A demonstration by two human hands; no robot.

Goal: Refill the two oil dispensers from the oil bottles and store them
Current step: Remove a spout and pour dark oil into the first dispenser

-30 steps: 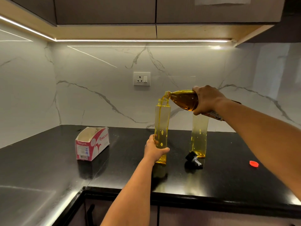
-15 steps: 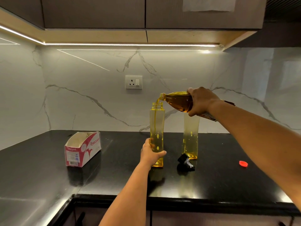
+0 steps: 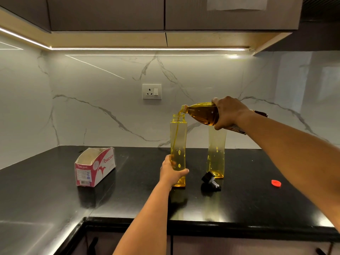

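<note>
Pouring oil, the right hand [image 3: 228, 113] wraps the tipped bottle [image 3: 200, 113] above the dispenser [image 3: 178, 142]; the left hand [image 3: 171, 172] curls round its bottom, so it stays steady on the bench [image 3: 128, 199].

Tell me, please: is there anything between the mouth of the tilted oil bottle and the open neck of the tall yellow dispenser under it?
Nothing visible. The tilted plastic oil bottle in the right hand pours a thin stream straight into the uncapped neck of the tall yellow transparent dispenser, which the left hand holds low down.
</note>
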